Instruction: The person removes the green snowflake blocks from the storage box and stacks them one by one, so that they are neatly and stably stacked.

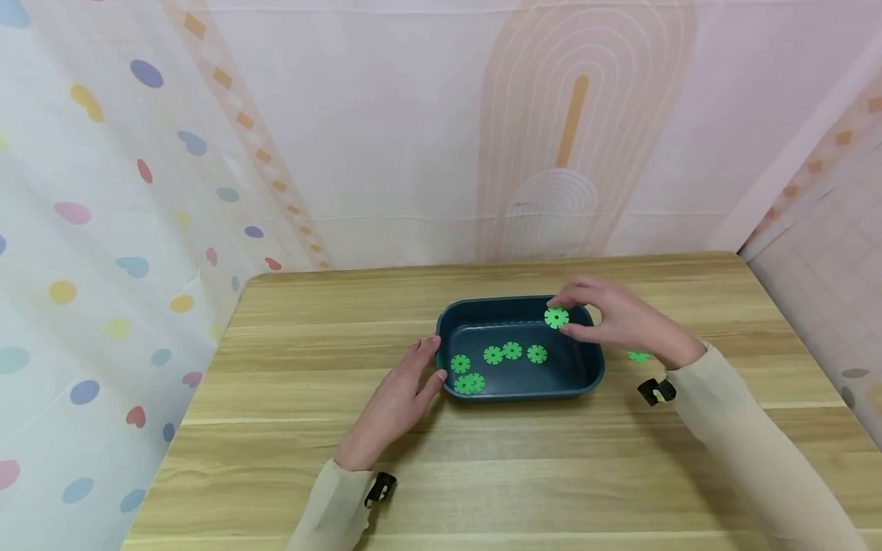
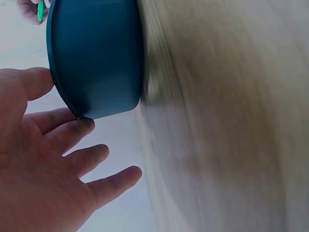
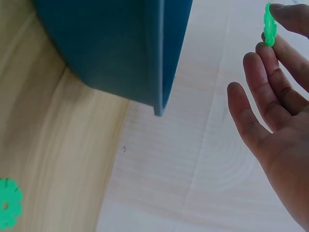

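Observation:
A dark blue rectangular tub (image 1: 524, 394) stands on the wooden table, with several green notched discs (image 1: 493, 355) lying on its floor, two of them overlapping at the near left corner. My right hand (image 1: 609, 314) pinches one more green notched disc (image 1: 556, 317) between thumb and fingertips, above the tub's far right part. The same pinched disc (image 3: 270, 25) shows edge-on in the right wrist view. At the tub's left end, my left hand (image 1: 400, 394) touches the rim with thumb and fingertips. In the left wrist view its other fingers (image 2: 113, 186) are spread, apart from the wall.
Another green disc (image 1: 638, 357) lies on the table right of the tub, partly covered by the right forearm. A patterned curtain (image 1: 413, 153) hangs behind the table (image 1: 331, 321) and along its left side. Each sleeve has a small black clip (image 1: 380, 488) near the cuff.

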Motion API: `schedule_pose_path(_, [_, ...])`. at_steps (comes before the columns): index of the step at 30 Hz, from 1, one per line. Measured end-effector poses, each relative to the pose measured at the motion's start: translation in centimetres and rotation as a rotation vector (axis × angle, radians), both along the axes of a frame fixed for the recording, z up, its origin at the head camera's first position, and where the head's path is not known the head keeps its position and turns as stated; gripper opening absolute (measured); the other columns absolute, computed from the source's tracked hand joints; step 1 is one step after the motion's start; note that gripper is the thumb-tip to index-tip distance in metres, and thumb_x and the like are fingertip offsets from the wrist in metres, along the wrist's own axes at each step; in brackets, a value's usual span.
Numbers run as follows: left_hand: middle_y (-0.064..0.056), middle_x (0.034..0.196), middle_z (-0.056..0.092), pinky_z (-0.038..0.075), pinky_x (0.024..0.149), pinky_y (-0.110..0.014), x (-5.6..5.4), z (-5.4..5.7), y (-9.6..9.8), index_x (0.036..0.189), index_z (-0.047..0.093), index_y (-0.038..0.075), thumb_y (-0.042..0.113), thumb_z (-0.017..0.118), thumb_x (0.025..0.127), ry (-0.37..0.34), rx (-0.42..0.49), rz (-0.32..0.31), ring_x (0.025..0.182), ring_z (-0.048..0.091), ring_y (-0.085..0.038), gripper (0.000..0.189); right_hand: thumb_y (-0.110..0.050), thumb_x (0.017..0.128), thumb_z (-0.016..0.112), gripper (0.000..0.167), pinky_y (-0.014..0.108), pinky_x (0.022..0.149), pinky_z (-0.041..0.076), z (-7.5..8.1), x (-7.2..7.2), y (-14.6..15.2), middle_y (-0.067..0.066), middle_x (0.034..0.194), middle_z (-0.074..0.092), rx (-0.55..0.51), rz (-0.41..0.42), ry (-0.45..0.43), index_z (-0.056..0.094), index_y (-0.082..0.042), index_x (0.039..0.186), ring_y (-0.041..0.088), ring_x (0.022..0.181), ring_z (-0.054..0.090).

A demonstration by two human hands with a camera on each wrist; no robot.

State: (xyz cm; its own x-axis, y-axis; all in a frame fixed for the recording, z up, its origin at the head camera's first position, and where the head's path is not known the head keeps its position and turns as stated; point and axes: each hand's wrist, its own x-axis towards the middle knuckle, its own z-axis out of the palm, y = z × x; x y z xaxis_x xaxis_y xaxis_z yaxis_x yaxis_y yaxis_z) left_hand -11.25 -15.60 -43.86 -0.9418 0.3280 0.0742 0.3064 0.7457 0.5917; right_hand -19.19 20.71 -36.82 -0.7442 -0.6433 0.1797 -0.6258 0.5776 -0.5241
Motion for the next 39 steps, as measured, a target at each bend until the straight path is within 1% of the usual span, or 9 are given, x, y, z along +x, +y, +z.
schedule_pose_path(5, [-0.009, 0.165, 0.037, 0.029, 0.122, -0.052, 0.1, 0.1, 0.0, 0.159, 0.039, 0.005, 0.030, 0.053, 0.110, -0.007, -0.003, 0.001, 0.154, 0.028, -0.032, 0.057, -0.015, 0.094, 0.077, 0.034, 0.053, 0.092, 0.053, -0.4, 0.8, 0.9, 0.003, 0.123, 0.065, -0.018, -0.046, -0.032, 0.073, -0.009, 0.127, 0.026, 0.109, 0.061])
schedule_pose_path(8, [-0.009, 0.165, 0.037, 0.029, 0.122, -0.052, 0.2, 0.1, 0.0, 0.159, 0.039, 0.005, 0.030, 0.053, 0.110, -0.012, -0.002, 0.004, 0.154, 0.028, -0.032, 0.057, -0.016, 0.094, 0.078, 0.034, 0.052, 0.091, 0.054, -0.7, 1.2, 1.5, 0.003, 0.123, 0.065, -0.035, -0.069, -0.027, 0.072, -0.010, 0.127, 0.024, 0.109, 0.062])
schedule_pose_path(10, [-0.009, 0.165, 0.037, 0.029, 0.122, -0.052, 0.2, 0.1, 0.0, 0.159, 0.039, 0.005, 0.030, 0.054, 0.110, -0.016, -0.001, 0.006, 0.154, 0.028, -0.031, 0.057, -0.015, 0.094, 0.078, 0.032, 0.048, 0.089, 0.056, -0.8, 1.4, 1.9, 0.001, 0.121, 0.066, -0.047, -0.075, -0.003, 0.073, -0.010, 0.125, 0.023, 0.107, 0.062])
schedule_pose_path(13, [-0.009, 0.165, 0.037, 0.029, 0.122, -0.051, 0.2, 0.1, 0.0, 0.159, 0.039, 0.005, 0.030, 0.053, 0.110, -0.018, -0.002, 0.007, 0.154, 0.028, -0.031, 0.057, -0.012, 0.092, 0.080, 0.031, 0.039, 0.085, 0.056, -1.1, 1.7, 2.4, -0.002, 0.117, 0.067, -0.072, -0.080, 0.046, 0.074, -0.012, 0.122, 0.018, 0.102, 0.062])
schedule_pose_path(17, [-0.009, 0.164, 0.037, 0.029, 0.122, -0.051, 0.2, 0.2, 0.1, 0.159, 0.039, 0.005, 0.030, 0.053, 0.110, -0.010, -0.001, 0.002, 0.154, 0.029, -0.032, 0.057, -0.008, 0.090, 0.081, 0.031, 0.025, 0.085, 0.052, -1.4, 2.1, 3.0, -0.007, 0.116, 0.068, -0.114, -0.092, 0.085, 0.075, -0.014, 0.120, 0.011, 0.099, 0.059])
schedule_pose_path(20, [-0.010, 0.164, 0.038, 0.029, 0.122, -0.051, 0.1, 0.2, 0.0, 0.159, 0.039, 0.005, 0.030, 0.053, 0.110, -0.004, 0.002, -0.003, 0.154, 0.029, -0.033, 0.057, -0.007, 0.089, 0.082, 0.032, 0.018, 0.087, 0.049, -1.6, 2.5, 3.5, -0.007, 0.116, 0.069, -0.141, -0.104, 0.093, 0.075, -0.014, 0.119, 0.013, 0.099, 0.061])
schedule_pose_path(22, [-0.010, 0.164, 0.038, 0.029, 0.122, -0.051, 0.2, 0.2, 0.0, 0.159, 0.039, 0.005, 0.029, 0.053, 0.110, -0.004, 0.003, -0.004, 0.154, 0.029, -0.033, 0.057, -0.006, 0.089, 0.082, 0.032, 0.016, 0.087, 0.048, -1.7, 2.7, 3.7, -0.007, 0.116, 0.069, -0.148, -0.118, 0.089, 0.075, -0.015, 0.119, 0.014, 0.100, 0.062])
schedule_pose_path(29, [-0.010, 0.164, 0.038, 0.029, 0.122, -0.051, 0.2, 0.2, 0.0, 0.159, 0.039, 0.005, 0.029, 0.054, 0.110, -0.009, 0.004, -0.001, 0.154, 0.028, -0.032, 0.057, -0.003, 0.088, 0.082, 0.035, 0.012, 0.088, 0.046, -2.0, 3.2, 4.6, -0.004, 0.117, 0.069, -0.163, -0.168, 0.064, 0.075, -0.013, 0.120, 0.016, 0.100, 0.062])
schedule_pose_path(39, [-0.010, 0.164, 0.037, 0.028, 0.122, -0.051, 0.1, 0.1, 0.2, 0.159, 0.039, 0.005, 0.029, 0.054, 0.110, -0.017, 0.004, -0.002, 0.154, 0.028, -0.032, 0.057, 0.001, 0.084, 0.084, 0.038, 0.012, 0.084, 0.046, -3.0, 3.6, 6.1, -0.004, 0.111, 0.069, -0.181, -0.184, 0.117, 0.075, -0.012, 0.118, 0.006, 0.097, 0.060])
